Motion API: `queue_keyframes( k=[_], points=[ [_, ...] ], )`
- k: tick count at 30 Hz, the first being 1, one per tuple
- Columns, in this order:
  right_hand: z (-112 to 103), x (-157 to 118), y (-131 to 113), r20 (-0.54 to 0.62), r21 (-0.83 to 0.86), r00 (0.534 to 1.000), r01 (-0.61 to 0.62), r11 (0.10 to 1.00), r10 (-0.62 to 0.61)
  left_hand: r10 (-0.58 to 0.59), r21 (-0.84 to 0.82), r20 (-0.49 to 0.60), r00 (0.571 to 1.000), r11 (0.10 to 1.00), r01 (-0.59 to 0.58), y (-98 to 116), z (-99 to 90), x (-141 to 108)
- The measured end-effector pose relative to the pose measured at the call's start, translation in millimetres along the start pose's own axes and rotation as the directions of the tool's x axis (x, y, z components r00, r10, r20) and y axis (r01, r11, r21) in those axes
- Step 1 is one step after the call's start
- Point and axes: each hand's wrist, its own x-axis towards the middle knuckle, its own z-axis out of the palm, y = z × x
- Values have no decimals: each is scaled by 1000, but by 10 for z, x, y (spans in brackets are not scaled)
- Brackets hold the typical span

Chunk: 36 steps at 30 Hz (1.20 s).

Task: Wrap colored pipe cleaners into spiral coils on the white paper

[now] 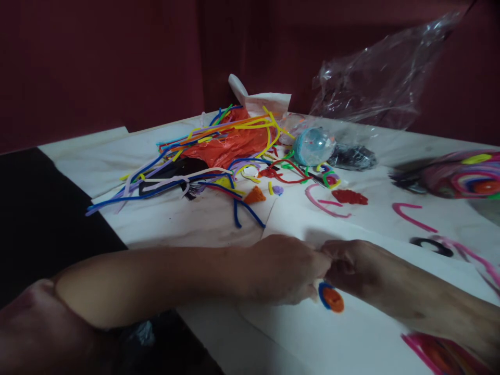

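Note:
My left hand reaches in from the left, its fingers closed and meeting those of my right hand. Both pinch at the same spot over a white sheet; what they grip is too small and hidden to name. Just below the fingertips is an orange disc with a blue strip curved round its left side. Whether the disc rests on the sheet or hangs from the fingers is unclear.
Colourful fuzzy stems lie across red plastic at the back. Beside them are a clear blue ball-shaped container and crumpled clear plastic. Pink strips and a multicoloured piece lie at the right.

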Motion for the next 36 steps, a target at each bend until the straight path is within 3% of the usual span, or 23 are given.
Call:
queue_keyframes(
  k=[18,27,33,36],
  points=[
    [65,50,153,-113,-122,992,36,992,-50,208,256,-164,964,953,-162,15,125,-44],
    [-24,34,-20,-25,-203,999,-45,978,41,165,246,-184,969,962,-118,45,153,-35],
    [-38,25,-108,-32,-269,991,-132,954,128,116,208,-160,980,975,-81,69,110,-36],
    [-33,24,-123,-22,-250,990,-141,958,140,100,178,-98,990,981,-82,60,79,-28]
  ],
)
